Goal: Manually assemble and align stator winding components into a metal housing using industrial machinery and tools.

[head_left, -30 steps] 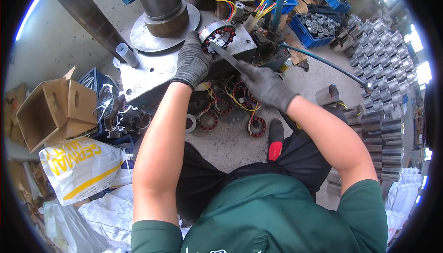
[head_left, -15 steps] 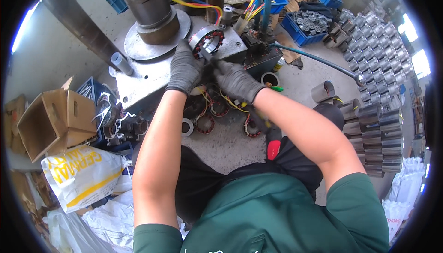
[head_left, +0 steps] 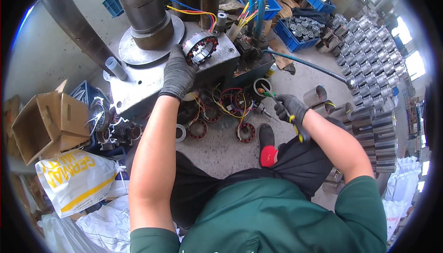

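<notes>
My left hand [head_left: 179, 73], in a dark grey knit glove, is closed on the near left side of a motor stator [head_left: 200, 48]. This metal ring has red insulation inside and is tilted on the metal bench block, with red, yellow and blue wires [head_left: 196, 12] rising behind it. My gloved right hand [head_left: 291, 107] is out to the right, above my knee, its fingers wrapped round a tool with a yellow-and-black handle [head_left: 301, 133]. A thin stick with a green part [head_left: 268, 94] runs from a round cup [head_left: 262, 86] toward those fingers; whether they also grip it is unclear.
A steel cylinder on a round plate [head_left: 143, 8] stands on the block [head_left: 138, 91]. Several wired stators [head_left: 245, 132] lie on the floor below. An open cardboard box [head_left: 50, 119] is at left; stacked metal housings [head_left: 369, 63] and steel sleeves [head_left: 380, 137] are at right.
My right hand has left the stator and moved right and nearer me, beside the cup, with the yellow-and-black tool now showing. My left hand stays on the stator.
</notes>
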`<move>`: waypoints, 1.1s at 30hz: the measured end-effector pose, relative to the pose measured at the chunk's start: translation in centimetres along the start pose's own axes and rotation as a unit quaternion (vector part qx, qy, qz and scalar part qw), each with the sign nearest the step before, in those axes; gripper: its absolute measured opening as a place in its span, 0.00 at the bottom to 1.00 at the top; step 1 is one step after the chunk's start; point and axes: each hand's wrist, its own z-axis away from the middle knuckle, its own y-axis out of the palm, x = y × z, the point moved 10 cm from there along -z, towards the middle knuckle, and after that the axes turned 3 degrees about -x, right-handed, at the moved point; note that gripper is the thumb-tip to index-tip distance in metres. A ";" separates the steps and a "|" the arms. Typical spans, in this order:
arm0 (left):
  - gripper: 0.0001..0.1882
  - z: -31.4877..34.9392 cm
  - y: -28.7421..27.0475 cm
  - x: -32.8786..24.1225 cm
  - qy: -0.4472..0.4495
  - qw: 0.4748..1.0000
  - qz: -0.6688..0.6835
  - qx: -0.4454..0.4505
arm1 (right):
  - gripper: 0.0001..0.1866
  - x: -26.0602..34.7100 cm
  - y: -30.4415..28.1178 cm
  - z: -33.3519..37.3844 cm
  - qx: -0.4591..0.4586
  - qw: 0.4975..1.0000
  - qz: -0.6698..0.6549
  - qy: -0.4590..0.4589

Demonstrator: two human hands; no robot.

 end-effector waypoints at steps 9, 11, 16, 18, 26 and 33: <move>0.29 0.2 -0.5 0.8 0.008 1.000 0.010 -0.020 | 0.15 3.3 0.9 -13.5 0.184 0.930 -0.315 0.039; 0.31 0.3 -0.2 0.4 -0.003 1.000 0.005 -0.010 | 0.21 5.2 -3.0 -16.1 0.076 0.945 -0.295 -0.122; 0.33 0.5 0.0 1.6 0.008 0.998 0.062 -0.022 | 0.20 6.1 -2.4 -13.6 -0.150 0.878 0.183 -0.415; 0.34 1.2 -0.4 2.5 0.008 0.997 0.074 -0.031 | 0.13 -2.3 4.5 -12.3 -0.065 0.989 -0.122 -0.061; 0.36 3.6 -1.9 -0.2 0.029 0.947 0.317 -0.040 | 0.38 9.6 23.4 16.9 0.065 0.733 0.263 -0.624; 0.27 3.8 -1.4 0.2 0.127 0.939 0.316 -0.037 | 0.35 11.4 27.8 18.7 0.175 0.660 0.440 -0.583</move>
